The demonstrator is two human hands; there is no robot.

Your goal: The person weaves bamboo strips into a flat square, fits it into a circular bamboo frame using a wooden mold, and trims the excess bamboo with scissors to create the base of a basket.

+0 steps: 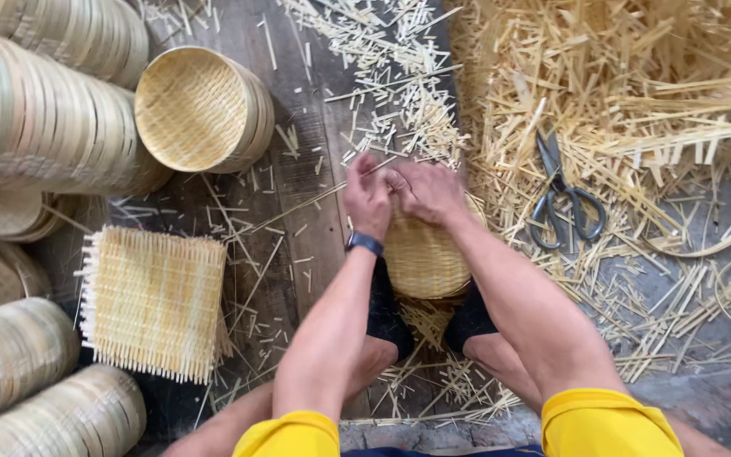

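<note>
A round woven bamboo tray (420,258) of pale yellow weave sits propped between the feet, just below the fingers. Left hand (368,199) and right hand (429,190), fingers curled shut, pinch a thin bamboo strip (298,207) at its far rim. One square woven mat (154,300) lies left; one pair of scissors (564,195) right; one finished sieve (200,110) beyond, on the littered floor (298,161).

Your left hand (367,199) and right hand (426,191) meet on the far rim of a round woven bamboo basket (420,258) held between your feet, pinching a thin bamboo strip (298,207); scissors (562,196) lie on the scraps just right, square woven mat (154,303) at left
</note>
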